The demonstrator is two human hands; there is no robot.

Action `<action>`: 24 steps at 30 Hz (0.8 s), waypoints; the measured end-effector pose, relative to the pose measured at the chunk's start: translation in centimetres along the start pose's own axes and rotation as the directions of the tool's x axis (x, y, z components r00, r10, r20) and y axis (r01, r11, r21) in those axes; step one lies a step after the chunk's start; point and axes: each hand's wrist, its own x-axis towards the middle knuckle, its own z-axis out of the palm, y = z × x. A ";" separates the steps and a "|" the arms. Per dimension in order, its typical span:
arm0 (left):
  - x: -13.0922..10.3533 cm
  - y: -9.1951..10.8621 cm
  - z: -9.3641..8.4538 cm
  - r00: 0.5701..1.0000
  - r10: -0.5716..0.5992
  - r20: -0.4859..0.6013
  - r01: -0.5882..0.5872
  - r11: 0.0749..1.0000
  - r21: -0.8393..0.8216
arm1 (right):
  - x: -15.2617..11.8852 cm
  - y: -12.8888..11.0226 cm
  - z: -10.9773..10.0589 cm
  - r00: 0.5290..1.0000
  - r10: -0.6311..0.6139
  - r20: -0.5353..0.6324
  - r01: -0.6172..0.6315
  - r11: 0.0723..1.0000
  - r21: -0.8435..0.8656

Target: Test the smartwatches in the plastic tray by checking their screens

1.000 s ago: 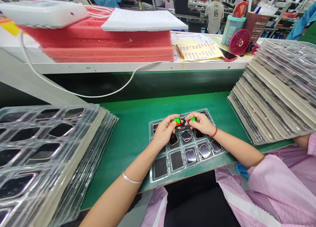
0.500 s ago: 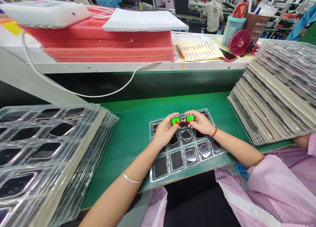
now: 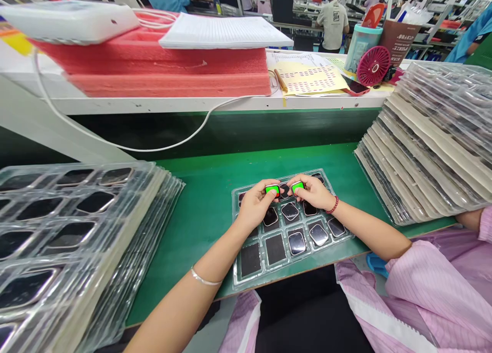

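My left hand (image 3: pixel 255 203) is closed around a smartwatch (image 3: pixel 272 189) whose lit screen shows green and red, its thumb on the glass. A second smartwatch (image 3: pixel 298 185), its screen mostly green, is pinched in my right hand (image 3: pixel 315 191), the thumb on its lower part. Both watches have no straps and are held side by side over the far part of a clear plastic tray (image 3: pixel 246 284). Several dark-screened watches, such as one watch (image 3: pixel 297 242), lie in the tray's compartments. Two near-left compartments hold no watch. My hands hide part of the far rows.
Stacked watch-filled trays (image 3: pixel 69 230) stand at the left, and another tilted tray stack (image 3: pixel 426 153) at the right. Behind, a white shelf (image 3: pixel 230 104) carries red foam (image 3: pixel 172 71), papers (image 3: pixel 307 79), a pink fan (image 3: pixel 373 66) and a phone (image 3: pixel 355 85). A white cable (image 3: pixel 165 149) hangs down.
Red on the right watch's screen has given way to green, and the left screen's pattern has changed. Both thumbs have shifted slightly on the glass. The tray has stayed in place.
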 end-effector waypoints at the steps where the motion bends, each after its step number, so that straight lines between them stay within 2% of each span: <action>1: 0.0 0.0 0.0 1.000 0.002 -0.003 -0.002 1.000 0.000 | 0.0 -0.1 0.0 1.000 -0.001 -0.002 0.001 1.000 0.000; 7: 0.0 -0.1 0.0 1.000 0.027 -0.008 -0.027 0.999 0.020 | -0.1 -0.3 -0.2 0.999 -0.021 0.032 0.021 1.000 0.006; 16: -0.1 -0.1 0.1 0.999 0.046 -0.011 -0.045 0.997 0.070 | 0.1 0.5 -0.2 0.999 0.031 0.012 -0.030 0.999 -0.011; 24: -0.1 -0.1 0.2 1.000 0.015 0.028 -0.016 0.998 0.054 | -0.2 -0.1 0.1 0.997 -0.073 -0.026 0.070 0.990 -0.119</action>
